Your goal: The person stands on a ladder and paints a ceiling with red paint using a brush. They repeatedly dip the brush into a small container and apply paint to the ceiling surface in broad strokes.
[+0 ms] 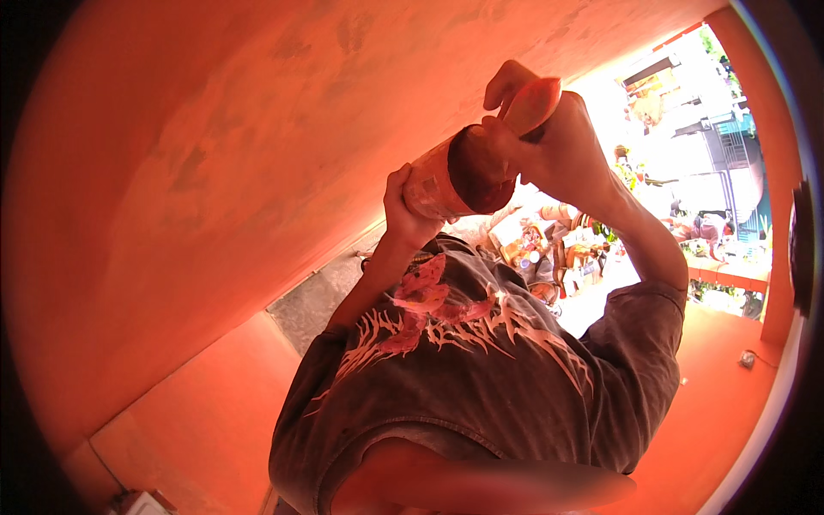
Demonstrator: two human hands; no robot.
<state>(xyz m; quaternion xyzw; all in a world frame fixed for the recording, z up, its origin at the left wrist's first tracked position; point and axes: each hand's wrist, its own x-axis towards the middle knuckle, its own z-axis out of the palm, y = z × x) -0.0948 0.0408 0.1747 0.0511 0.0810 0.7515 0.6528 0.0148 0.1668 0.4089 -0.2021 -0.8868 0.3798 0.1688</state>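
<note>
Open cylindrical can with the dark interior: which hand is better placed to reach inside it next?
Right, probably: your right hand is at the mouth of the open cylindrical can, holding a reddish rounded-ended tool. Your left hand is occupied supporting the can from outside.

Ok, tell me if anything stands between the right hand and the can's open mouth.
Nothing visible does. The right hand is at the mouth of the can, and the left hand holds its side.

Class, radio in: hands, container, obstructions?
Left hand gripping reddish cylindrical container, open end toward right hand. Right hand holding reddish leaf-shaped object. Nothing visibly blocking.
</note>
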